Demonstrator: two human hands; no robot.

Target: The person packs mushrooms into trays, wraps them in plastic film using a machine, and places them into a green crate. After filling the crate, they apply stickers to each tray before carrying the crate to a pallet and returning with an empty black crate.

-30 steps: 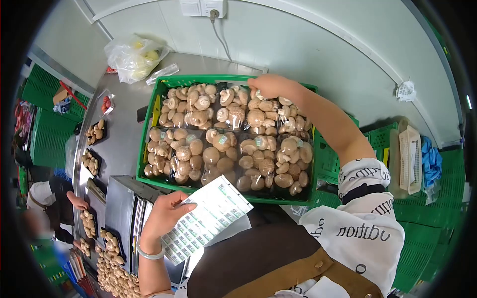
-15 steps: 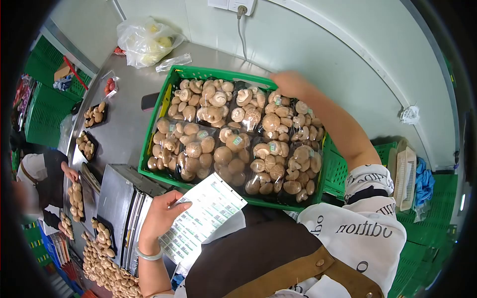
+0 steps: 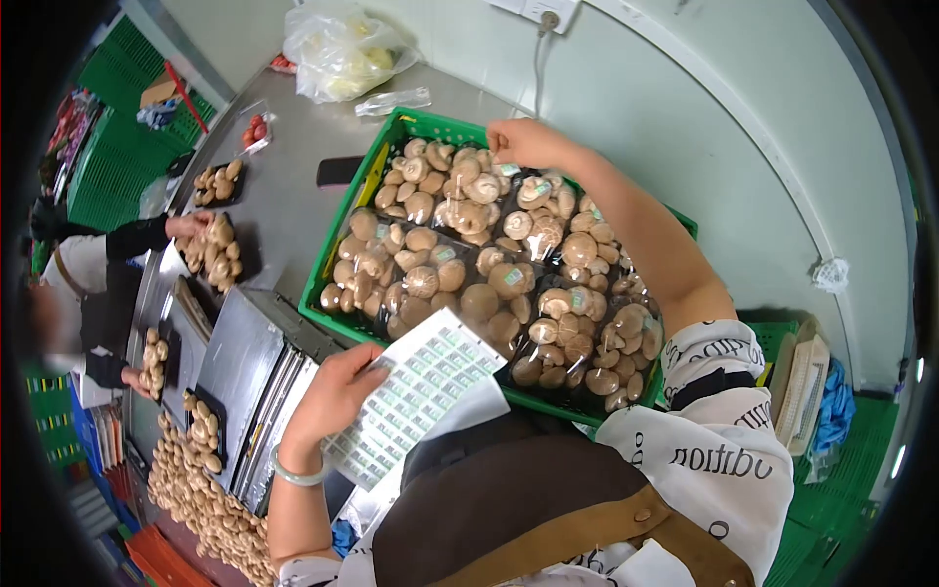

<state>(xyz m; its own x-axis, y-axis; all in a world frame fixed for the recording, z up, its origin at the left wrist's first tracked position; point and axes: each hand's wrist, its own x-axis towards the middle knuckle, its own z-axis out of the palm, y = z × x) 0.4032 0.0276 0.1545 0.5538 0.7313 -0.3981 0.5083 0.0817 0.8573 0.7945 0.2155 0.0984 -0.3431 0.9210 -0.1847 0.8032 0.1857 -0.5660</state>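
My left hand (image 3: 337, 396) grips a sheet of small printed labels (image 3: 421, 391) between thumb and fingers, at the crate's near-left edge. My right hand (image 3: 528, 144) reaches across the green crate (image 3: 328, 259) to its far side. Its fingers are bent together, with the tips close over a wrapped pack of mushrooms (image 3: 469, 191); I cannot tell what they hold. A small label (image 3: 510, 169) shows right below these fingertips. Brown mushrooms in clear-wrapped black trays fill the crate in two rows, and several packs carry labels.
A metal box-like unit (image 3: 240, 357) stands left of the crate. Beyond are a phone (image 3: 338, 172), a plastic bag (image 3: 342, 54) and trays of mushrooms (image 3: 217, 183). Loose mushrooms (image 3: 210, 504) are heaped at lower left. A co-worker's hand (image 3: 191, 225) touches a mushroom tray.
My right hand has moved left along the crate's far side, its fingers now over a pack. The view has shifted, and the co-worker's hand has reached to a tray farther back.
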